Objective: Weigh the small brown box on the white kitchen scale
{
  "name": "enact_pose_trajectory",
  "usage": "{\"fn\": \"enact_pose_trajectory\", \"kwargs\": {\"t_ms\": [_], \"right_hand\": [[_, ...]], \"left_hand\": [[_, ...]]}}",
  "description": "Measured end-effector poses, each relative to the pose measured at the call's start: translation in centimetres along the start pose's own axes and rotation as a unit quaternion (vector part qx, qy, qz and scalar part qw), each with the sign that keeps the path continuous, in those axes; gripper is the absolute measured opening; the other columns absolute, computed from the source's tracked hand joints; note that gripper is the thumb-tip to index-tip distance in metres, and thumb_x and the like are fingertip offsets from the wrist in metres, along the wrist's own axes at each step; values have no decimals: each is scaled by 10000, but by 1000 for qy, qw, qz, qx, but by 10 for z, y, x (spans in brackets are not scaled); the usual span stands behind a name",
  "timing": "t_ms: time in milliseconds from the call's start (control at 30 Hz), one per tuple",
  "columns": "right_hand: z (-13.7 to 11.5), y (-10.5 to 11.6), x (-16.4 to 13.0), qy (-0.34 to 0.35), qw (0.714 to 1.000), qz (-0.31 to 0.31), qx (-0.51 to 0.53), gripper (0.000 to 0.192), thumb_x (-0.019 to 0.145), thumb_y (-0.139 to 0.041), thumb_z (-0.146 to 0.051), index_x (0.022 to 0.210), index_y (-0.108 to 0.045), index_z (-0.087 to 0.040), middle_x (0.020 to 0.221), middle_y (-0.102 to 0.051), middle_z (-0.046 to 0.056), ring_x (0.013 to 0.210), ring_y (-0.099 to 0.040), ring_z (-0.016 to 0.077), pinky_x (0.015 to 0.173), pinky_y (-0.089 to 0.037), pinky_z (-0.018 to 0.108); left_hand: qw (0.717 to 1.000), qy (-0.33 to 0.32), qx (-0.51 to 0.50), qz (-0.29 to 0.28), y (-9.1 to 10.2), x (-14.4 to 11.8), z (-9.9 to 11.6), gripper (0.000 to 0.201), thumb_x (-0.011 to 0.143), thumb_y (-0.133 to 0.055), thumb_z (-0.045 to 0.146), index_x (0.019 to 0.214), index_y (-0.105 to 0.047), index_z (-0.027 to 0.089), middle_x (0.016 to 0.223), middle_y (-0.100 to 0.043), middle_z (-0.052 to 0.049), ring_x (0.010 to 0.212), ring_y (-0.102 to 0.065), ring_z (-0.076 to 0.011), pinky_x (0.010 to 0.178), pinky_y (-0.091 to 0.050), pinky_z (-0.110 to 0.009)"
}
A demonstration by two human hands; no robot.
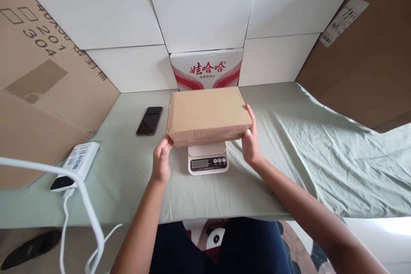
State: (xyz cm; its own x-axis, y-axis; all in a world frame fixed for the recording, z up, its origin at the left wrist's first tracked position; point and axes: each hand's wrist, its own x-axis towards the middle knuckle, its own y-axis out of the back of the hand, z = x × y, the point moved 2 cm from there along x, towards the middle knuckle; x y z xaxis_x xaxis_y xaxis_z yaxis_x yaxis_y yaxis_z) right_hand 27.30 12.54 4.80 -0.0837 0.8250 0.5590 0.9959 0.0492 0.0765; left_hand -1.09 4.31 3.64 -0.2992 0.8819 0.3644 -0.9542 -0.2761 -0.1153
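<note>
Both my hands are on the cardboard box (208, 114) — it sits over the little white scale (208, 159), near the middle of the table (289, 171). My left hand (161, 159) is at the box's near left corner, fingers (165, 142) loosely curled, thumb touching the lower edge. My right hand (250, 139) is pressed flat against the right end, fingers stretched up along the side — gripping the box between the two. A black phone (149, 120) lies to the left, a white power bank (78, 163) nearer the table's edge.
</note>
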Motion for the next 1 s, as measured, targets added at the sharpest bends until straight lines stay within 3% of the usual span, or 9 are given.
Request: {"fn": "enact_pose_trajectory", "kwargs": {"t_ms": [167,300,467,600,733,867,1000], "right_hand": [[14,-12,64,76,997,13,2,741,986,-379,-776,1634,-289,-428,1730,-339,-17,1627,-309,334,1333,-295,587],[46,-20,88,64,997,30,-10,739,990,-412,-746,1612,-333,-356,1717,-367,34,1614,-331,319,1343,-268,567],[68,-22,81,11,1000,27,-7,738,975,-458,-725,1582,-380,-313,1688,-434,67,1599,-361,297,1344,-275,519],[73,-18,81,-31,999,26,17,712,972,-469,-717,1565,-403,-329,1644,-497,70,1554,-433,302,1311,-331,545],[92,-3,86,-98,994,14,45,765,951,-426,-786,1598,-336,-389,1635,-496,67,1517,-494,299,1240,-422,564],[105,10,86,-144,987,35,56,784,937,-423,-800,1616,-308,-427,1683,-435,53,1526,-489,294,1262,-376,581],[97,-1,81,-135,988,5,75,766,942,-470,-758,1609,-355,-400,1711,-418,11,1583,-407,290,1292,-353,568]], "left_hand": [[999,-13,-25,37,-12,70,-14,832,829,-553,875,1307,-738,221,1429,-691,-180,1439,-572,-371,1180,-457,-495],[999,21,-30,30,-21,111,-45,842,794,-573,897,1279,-742,230,1448,-678,-181,1450,-562,-362,1189,-441,-494],[997,57,-39,30,-29,112,-76,829,781,-608,886,1284,-737,239,1483,-658,-169,1464,-551,-347,1192,-435,-488],[995,92,-31,35,-25,111,-86,910,760,-596,913,1340,-710,221,1519,-628,-183,1473,-540,-361,1192,-439,-489],[992,99,-3,79,9,119,-78,827,905,-514,815,1465,-628,217,1667,-473,-151,1590,-369,-324,1275,-324,-456],[987,90,-25,133,36,125,-65,788,1057,-289,674,1579,-488,119,1729,-352,-167,1625,-292,-303,1308,-239,-453],[988,113,-39,96,13,121,-67,807,995,-351,762,1546,-552,208,1698,-424,-138,1592,-372,-289,1283,-297,-435]]}}
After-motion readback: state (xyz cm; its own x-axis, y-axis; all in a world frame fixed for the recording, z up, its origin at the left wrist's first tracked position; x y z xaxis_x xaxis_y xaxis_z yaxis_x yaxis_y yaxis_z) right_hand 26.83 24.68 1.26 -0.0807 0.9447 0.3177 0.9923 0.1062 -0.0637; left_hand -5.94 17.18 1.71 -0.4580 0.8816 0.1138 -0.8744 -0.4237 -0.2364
